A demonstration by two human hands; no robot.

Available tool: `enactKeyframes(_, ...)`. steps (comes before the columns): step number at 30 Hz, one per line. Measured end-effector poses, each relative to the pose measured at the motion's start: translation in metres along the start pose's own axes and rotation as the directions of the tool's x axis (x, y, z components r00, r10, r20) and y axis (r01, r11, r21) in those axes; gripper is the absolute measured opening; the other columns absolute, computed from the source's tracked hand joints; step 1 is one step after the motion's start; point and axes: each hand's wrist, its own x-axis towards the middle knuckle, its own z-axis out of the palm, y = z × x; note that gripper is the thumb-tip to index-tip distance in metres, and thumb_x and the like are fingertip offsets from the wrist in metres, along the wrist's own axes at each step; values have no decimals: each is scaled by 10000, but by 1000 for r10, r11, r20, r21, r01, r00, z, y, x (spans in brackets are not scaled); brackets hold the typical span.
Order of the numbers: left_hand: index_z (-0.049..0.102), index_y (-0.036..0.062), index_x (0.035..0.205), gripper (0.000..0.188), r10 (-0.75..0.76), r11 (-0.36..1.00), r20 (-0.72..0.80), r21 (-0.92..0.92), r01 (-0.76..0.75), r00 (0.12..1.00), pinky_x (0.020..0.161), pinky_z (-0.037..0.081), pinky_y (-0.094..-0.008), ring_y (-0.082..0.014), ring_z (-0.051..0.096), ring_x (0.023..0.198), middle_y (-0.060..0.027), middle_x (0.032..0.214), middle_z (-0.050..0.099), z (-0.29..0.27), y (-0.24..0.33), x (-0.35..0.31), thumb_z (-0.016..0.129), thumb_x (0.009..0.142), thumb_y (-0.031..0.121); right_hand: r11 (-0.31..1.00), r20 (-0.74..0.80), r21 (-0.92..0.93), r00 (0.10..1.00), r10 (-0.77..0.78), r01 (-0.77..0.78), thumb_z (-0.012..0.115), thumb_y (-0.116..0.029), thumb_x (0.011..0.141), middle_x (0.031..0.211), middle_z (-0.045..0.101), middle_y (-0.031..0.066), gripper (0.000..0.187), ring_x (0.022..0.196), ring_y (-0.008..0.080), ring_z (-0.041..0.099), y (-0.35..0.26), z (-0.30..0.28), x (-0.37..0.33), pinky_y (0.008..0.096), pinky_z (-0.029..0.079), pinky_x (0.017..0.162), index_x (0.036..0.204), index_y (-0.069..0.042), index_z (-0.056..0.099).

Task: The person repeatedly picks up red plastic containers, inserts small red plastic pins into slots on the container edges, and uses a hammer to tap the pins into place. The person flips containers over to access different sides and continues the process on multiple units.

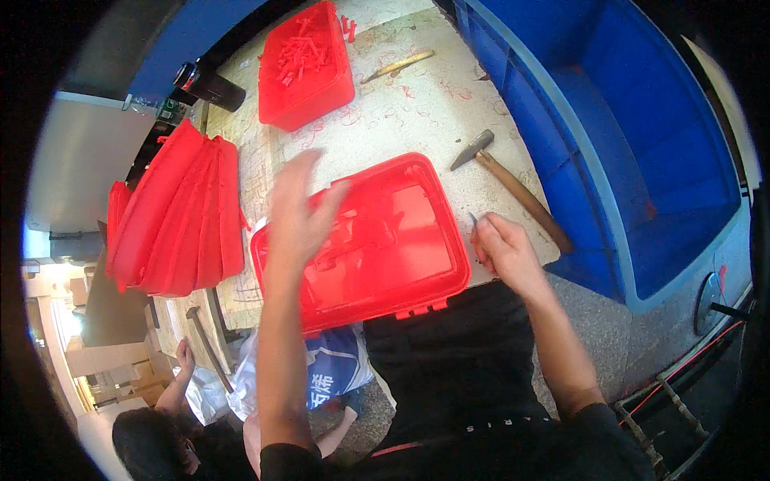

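Observation:
A shallow red plastic case half (pixel 377 240) with a raised rim lies at the table's near edge, its hinge lugs facing me. My left hand (pixel 298 212) is over its left side, smeared by motion, with thumb and fingers apart and nothing visible in them. Just off the right rim, my right hand (pixel 505 250) is closed on a small tool with a thin grey blade (pixel 473 218); the fingers hide its rest. A hammer (pixel 517 188) with a wooden handle lies beyond that hand, its head pointing away from me.
Nested red plastic shells (pixel 180 216) stand at the left. Farther back are a red bin (pixel 309 100) of small red pieces, a dark bottle (pixel 210 86) and a wooden-handled tool (pixel 399 66). A big blue crate (pixel 581 160) borders the right. Another person (pixel 156 441) is at lower left.

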Motion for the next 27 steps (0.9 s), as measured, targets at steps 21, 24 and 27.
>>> enactKeyframes(21,650,101,847,279,-82,984,174,172,52,981,644,371,-394,-251,568,688,-85,727,628,91,11,-5,686,896,373,987,58,97,991,121,-126,465,-206,1059,678,479,-43,282,627,51,419,-1,14,1,244,372,564,855,-33,556)
enactKeyframes(24,649,101,845,276,-94,984,182,164,64,979,648,372,-396,-250,567,689,-85,728,630,90,12,-4,685,898,370,981,51,103,986,159,-164,462,-211,1060,675,478,-44,283,630,44,422,9,12,-15,245,369,559,858,-35,553)
enactKeyframes(27,644,90,850,286,-110,985,199,154,80,974,660,386,-403,-263,578,707,-86,737,633,88,15,-2,685,898,369,977,26,66,979,202,-203,457,-216,1062,673,478,-42,285,626,46,424,20,12,-41,249,366,552,857,-42,552)
